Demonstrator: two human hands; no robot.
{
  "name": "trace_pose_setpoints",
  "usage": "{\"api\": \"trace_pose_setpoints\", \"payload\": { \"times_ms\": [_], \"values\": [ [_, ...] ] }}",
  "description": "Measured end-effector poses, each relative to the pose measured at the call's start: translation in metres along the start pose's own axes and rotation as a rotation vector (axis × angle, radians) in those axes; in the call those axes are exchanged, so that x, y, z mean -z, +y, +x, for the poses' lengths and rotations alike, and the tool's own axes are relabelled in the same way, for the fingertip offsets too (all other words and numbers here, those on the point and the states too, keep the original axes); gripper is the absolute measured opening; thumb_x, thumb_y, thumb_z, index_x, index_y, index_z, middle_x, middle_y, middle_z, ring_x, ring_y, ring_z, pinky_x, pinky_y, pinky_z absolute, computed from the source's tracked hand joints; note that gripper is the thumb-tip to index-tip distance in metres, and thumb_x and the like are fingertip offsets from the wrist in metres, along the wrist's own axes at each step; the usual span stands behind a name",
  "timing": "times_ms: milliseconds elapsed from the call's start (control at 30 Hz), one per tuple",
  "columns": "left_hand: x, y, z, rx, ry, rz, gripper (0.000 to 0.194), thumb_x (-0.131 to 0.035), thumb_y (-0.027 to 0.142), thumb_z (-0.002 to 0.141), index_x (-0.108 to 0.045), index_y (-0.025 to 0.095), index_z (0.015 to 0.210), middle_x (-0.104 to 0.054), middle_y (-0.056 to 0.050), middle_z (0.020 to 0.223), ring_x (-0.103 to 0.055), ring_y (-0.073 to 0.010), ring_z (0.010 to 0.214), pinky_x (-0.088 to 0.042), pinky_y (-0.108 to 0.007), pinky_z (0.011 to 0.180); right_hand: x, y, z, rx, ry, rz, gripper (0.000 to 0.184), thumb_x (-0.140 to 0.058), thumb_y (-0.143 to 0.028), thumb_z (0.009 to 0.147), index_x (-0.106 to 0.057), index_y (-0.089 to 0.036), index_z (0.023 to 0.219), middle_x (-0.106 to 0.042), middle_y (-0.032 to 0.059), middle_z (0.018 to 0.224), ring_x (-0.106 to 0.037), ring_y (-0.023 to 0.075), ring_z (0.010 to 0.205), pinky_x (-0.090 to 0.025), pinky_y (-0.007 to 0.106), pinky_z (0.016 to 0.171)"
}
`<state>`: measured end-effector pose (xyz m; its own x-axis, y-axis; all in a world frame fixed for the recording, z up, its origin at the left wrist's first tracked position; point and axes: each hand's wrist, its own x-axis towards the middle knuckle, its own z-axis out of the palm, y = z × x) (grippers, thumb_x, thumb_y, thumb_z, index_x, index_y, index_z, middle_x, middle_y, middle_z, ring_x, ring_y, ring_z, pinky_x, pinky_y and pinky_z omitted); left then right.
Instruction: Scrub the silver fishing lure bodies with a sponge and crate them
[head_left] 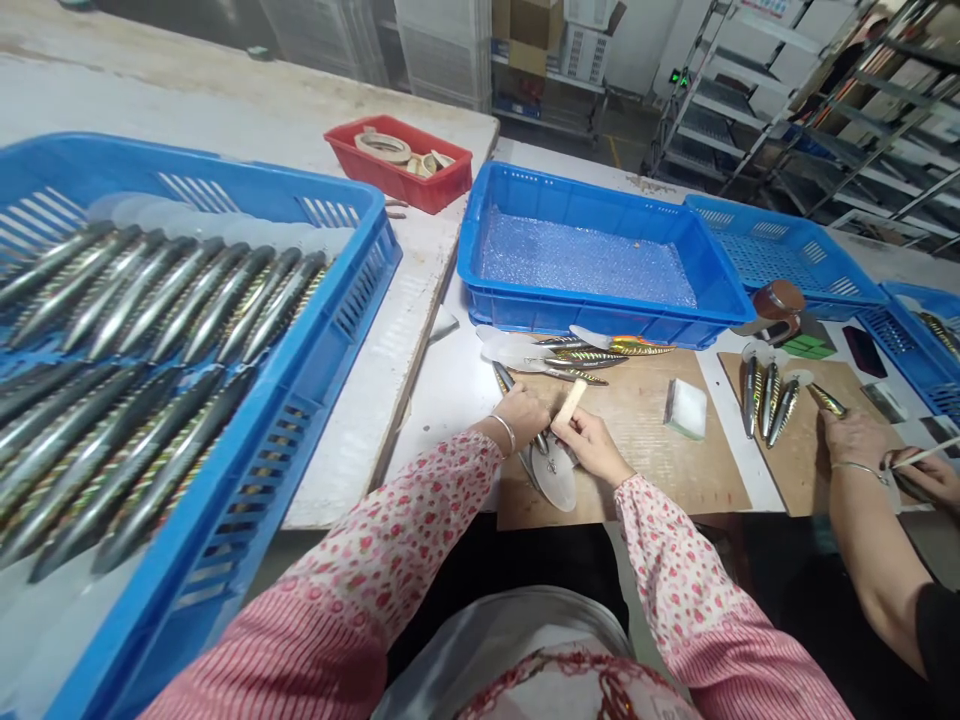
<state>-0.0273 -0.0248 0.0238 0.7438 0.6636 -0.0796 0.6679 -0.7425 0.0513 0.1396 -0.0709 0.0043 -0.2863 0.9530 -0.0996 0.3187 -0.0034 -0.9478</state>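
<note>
My left hand (521,415) is closed on a dark metallic fishing lure (504,379) that lies on the brown board (645,440); a clear plastic lip (555,478) sticks out below the hand. My right hand (592,440) is closed round a pale wooden-handled tool (571,402), its tip hidden where it meets the lure. A few finished striped lures (592,355) with clear lips lie just beyond, against the front of the bubble-wrap-lined blue crate (600,310).
A big blue crate (225,520) full of several dark lures sits at my left. A red tray (397,165) of tape rolls stands behind. A white sponge block (685,408) lies on the board. A co-worker's hands (862,440) work at right beside three lures (765,395).
</note>
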Motion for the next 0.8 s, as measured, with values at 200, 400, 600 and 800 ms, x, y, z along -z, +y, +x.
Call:
{"api": "trace_pose_setpoints", "payload": {
  "times_ms": [200,400,600,800],
  "values": [
    [-0.001,0.0,0.001,-0.006,-0.013,-0.002,0.018,-0.052,0.009,0.082,-0.067,0.009,0.073,-0.069,-0.015,0.076,-0.062,-0.026,0.082,-0.032,-0.04,0.074,0.007,-0.006,0.005,-0.001,-0.092,-0.083,0.031,-0.057,-0.047,0.082,-0.056,-0.016,0.078,-0.052,-0.0023,0.061,-0.045,0.0105,0.054,-0.032,0.02,0.049],
    [0.0,0.001,0.002,-0.005,-0.032,0.0,0.017,-0.051,0.007,0.08,-0.067,0.008,0.074,-0.068,-0.017,0.078,-0.062,-0.0275,0.083,-0.032,-0.041,0.073,0.0,-0.006,0.005,0.057,-0.033,-0.144,0.029,-0.056,-0.045,0.082,-0.056,-0.016,0.075,-0.042,-0.0041,0.059,-0.036,0.0099,0.055,-0.028,0.02,0.05],
    [-0.001,0.001,0.002,-0.025,-0.029,0.039,0.017,-0.051,0.009,0.08,-0.066,0.009,0.072,-0.068,-0.015,0.075,-0.061,-0.0249,0.083,-0.032,-0.039,0.074,-0.009,-0.001,0.0,0.102,0.083,-0.174,0.031,-0.055,-0.046,0.085,-0.057,-0.017,0.077,-0.038,-0.0049,0.059,-0.031,0.0094,0.053,-0.027,0.021,0.051],
    [0.001,0.002,0.001,0.01,-0.034,0.011,0.019,-0.049,0.01,0.083,-0.067,0.01,0.075,-0.068,-0.014,0.076,-0.061,-0.0249,0.083,-0.032,-0.039,0.075,-0.015,0.0,-0.006,0.097,0.194,-0.139,0.031,-0.057,-0.046,0.084,-0.053,-0.017,0.072,-0.04,-0.0052,0.057,-0.034,0.009,0.051,-0.027,0.022,0.05]
  ]
}}
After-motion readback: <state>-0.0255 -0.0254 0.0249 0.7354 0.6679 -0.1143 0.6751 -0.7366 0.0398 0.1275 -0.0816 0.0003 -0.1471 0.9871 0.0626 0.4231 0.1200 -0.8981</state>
